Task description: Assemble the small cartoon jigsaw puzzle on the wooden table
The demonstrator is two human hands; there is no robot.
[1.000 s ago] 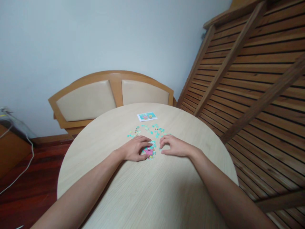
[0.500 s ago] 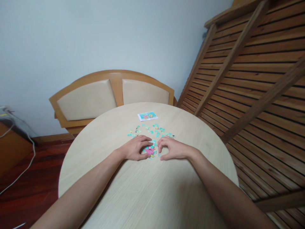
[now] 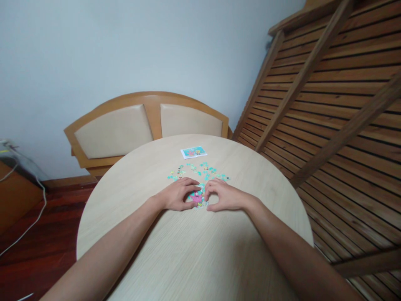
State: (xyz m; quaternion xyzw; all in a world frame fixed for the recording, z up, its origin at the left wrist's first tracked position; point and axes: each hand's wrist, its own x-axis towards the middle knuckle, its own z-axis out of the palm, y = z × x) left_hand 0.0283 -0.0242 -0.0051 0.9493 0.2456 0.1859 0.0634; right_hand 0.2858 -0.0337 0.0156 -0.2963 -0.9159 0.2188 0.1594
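On the table lies a partly joined jigsaw puzzle [image 3: 197, 197], showing a pink figure on a turquoise ground. My left hand [image 3: 181, 195] holds its left side, thumb at the near edge and fingers over the far part. Against the right edge, my right hand [image 3: 224, 195] curves with thumb and fingers around a small puzzle piece [image 3: 207, 203]. The piece shows beside the thumb tip; its exact fit against the puzzle is too small to tell. Fingers hide parts of the puzzle's left and far edges.
Loose puzzle pieces [image 3: 213, 170] are scattered just beyond my hands. Farther back lies a picture sheet [image 3: 194, 152] with a pink and a yellow figure. The round wooden table [image 3: 175, 251] stands before a padded headboard [image 3: 114, 131]; a slatted wooden frame [image 3: 328, 113] leans at right.
My right hand has moved a little left, bringing the small piece up to the puzzle's right edge. My left hand has stayed in place.
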